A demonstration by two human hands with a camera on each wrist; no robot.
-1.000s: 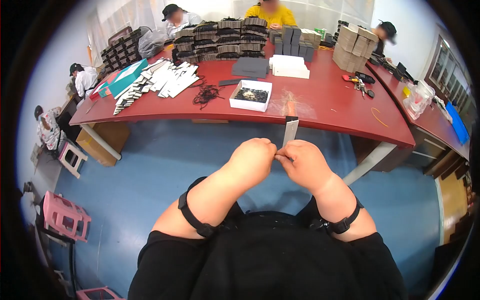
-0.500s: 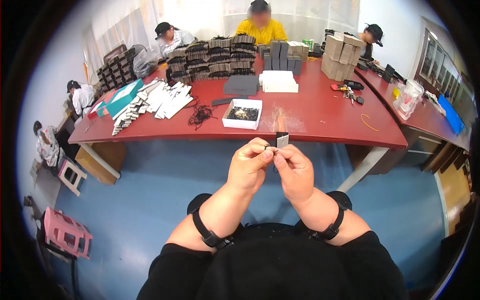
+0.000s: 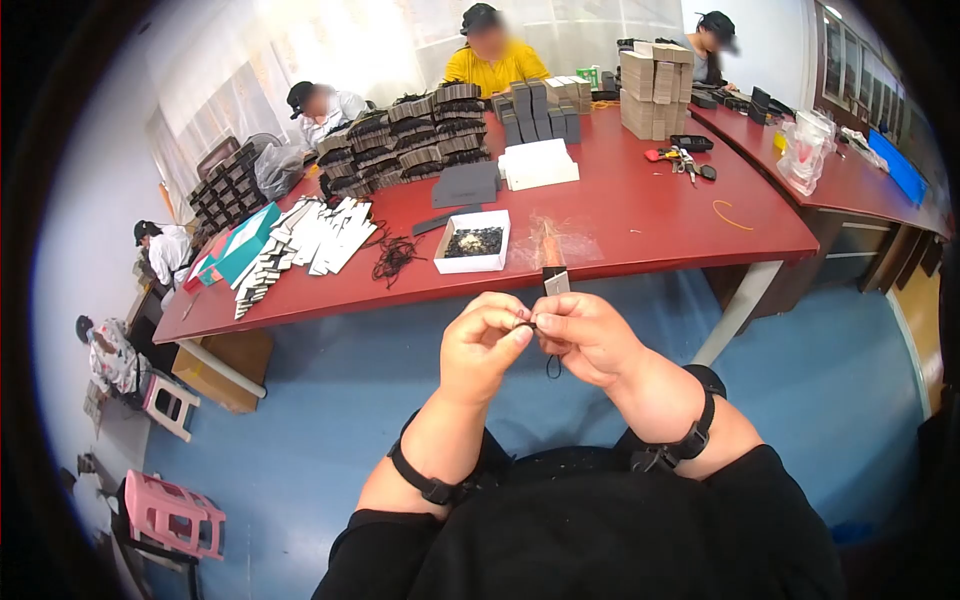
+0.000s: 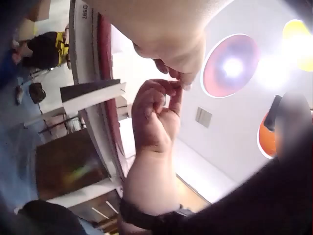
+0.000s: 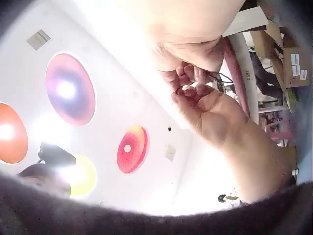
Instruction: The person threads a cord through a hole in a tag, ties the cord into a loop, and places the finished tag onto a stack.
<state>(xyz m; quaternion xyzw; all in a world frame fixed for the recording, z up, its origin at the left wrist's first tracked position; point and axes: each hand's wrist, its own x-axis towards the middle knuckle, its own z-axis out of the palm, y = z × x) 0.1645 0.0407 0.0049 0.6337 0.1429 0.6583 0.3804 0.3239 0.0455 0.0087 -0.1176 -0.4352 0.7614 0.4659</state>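
Fingertips of the left hand (image 3: pixel 478 345) and the right hand (image 3: pixel 592 335) meet in front of the table edge, pinching a thin black cord (image 3: pixel 527 324) between them. A small loop of it hangs below the right hand's fingers. In the right wrist view the cord (image 5: pixel 226 77) shows as a dark loop beside the fingertips. The curled fingers partly hide the pinched part. Just beyond the hands, a flat grey and black strip (image 3: pixel 556 283) juts out from the table edge.
On the red table (image 3: pixel 640 220) stand a white box (image 3: pixel 470 265) of dark bits, tangled black cords (image 3: pixel 396 260), white strips (image 3: pixel 345 235), grey card stacks (image 3: pixel 655 95), banded dark bundles (image 3: pixel 405 140) and keys (image 3: pixel 685 162). Several people sit around. A pink stool (image 3: pixel 172 510) is at left.
The hands have turned so thumbs and fingertips show, and the cord with its hanging loop has come into sight. The head view has tilted and shifted.
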